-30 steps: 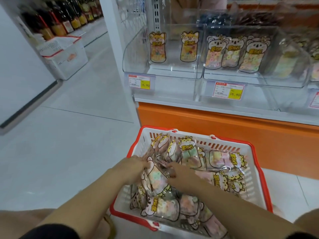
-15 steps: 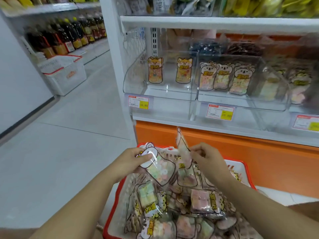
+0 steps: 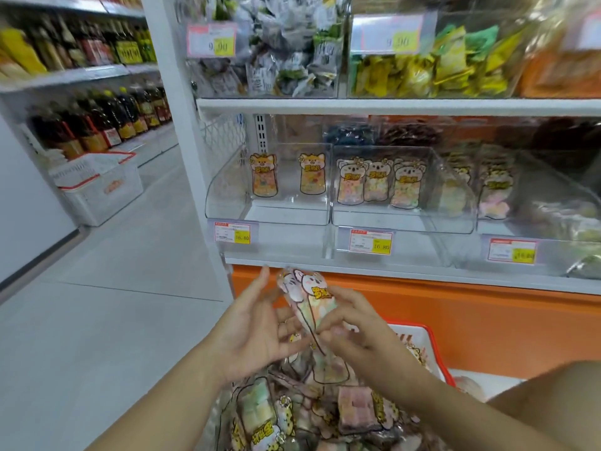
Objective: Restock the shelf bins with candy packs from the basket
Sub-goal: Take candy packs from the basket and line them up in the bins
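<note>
Now pinching a candy pack (image 3: 313, 299) between thumb and curled fingers of the right hand (image 3: 354, 323), raised above the red-rimmed basket (image 3: 437, 349) and below the front edge of the shelf (image 3: 406, 271), roughly upright with its top leaning left. Showing two animal-head tops side by side at the upper end, so possibly two packs together; too blurred to tell. Holding the left hand (image 3: 257, 333) just left of the pack, palm turned toward it, fingers straight and spread, gripping nothing; cannot tell whether touching the wrapper. Piled in the basket underneath, more candy packs (image 3: 260, 415) of pastel sweets with yellow lettering, lying at mixed angles. Beyond the hands, facing a row of clear plastic bins on the shelf: in the left bin (image 3: 227, 196), two orange animal-shaped packs (image 3: 264, 174) standing against the back wall, apart from each other; in the middle bin (image 3: 455, 206), three koala-shaped packs (image 3: 380, 182) standing shoulder to shoulder; farther right, spotted packs (image 3: 494, 187) in a third bin (image 3: 553, 222), blurred. Clipped under the bins, price tags (image 3: 232, 232) in red, white and yellow. Below the shelf, an orange base panel (image 3: 487, 323), directly behind the basket. On the level above, bins of grey-green wrapped snacks (image 3: 279, 56) and yellow-green snacks (image 3: 432, 70). Far left across the aisle, a white basket (image 3: 100, 193) on the floor beneath shelves of dark bottles (image 3: 97, 125)
</note>
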{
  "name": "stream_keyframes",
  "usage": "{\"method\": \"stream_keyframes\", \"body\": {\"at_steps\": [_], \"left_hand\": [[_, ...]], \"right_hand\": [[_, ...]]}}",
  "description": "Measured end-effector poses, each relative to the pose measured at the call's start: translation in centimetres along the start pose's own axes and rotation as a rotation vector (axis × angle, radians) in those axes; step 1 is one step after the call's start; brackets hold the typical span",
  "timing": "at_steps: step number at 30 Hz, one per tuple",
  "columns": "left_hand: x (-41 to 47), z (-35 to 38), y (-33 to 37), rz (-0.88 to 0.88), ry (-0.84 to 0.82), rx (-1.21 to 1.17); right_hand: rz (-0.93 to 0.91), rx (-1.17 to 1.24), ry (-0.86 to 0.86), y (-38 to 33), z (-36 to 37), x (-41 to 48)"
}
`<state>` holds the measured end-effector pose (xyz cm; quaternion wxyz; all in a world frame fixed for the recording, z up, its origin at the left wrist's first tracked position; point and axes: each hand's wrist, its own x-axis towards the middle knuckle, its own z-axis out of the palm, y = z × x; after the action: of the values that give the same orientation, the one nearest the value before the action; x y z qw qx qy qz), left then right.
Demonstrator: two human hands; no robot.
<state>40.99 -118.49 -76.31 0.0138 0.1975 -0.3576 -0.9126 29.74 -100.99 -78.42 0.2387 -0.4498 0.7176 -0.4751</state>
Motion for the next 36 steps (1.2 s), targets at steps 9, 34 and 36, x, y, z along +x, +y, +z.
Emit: {"method": "stream_keyframes", "body": {"at_steps": [9,34,36], "left_hand": [[1.9,1.1,-1.4,0.171,0.071,0.075],[19.6,12.7,11.5,0.596,0.444,0.796],[22.7,13.1,11.2,0.587,0.471,0.893]], "right_hand": [[0.161,0.424,0.195,-3.5,-1.7,2.3],[0.356,0.325,0.798,2.5,-20.5,19.1],[0.377,0.239,0.822,4.0,-21.2,21.4]]}}
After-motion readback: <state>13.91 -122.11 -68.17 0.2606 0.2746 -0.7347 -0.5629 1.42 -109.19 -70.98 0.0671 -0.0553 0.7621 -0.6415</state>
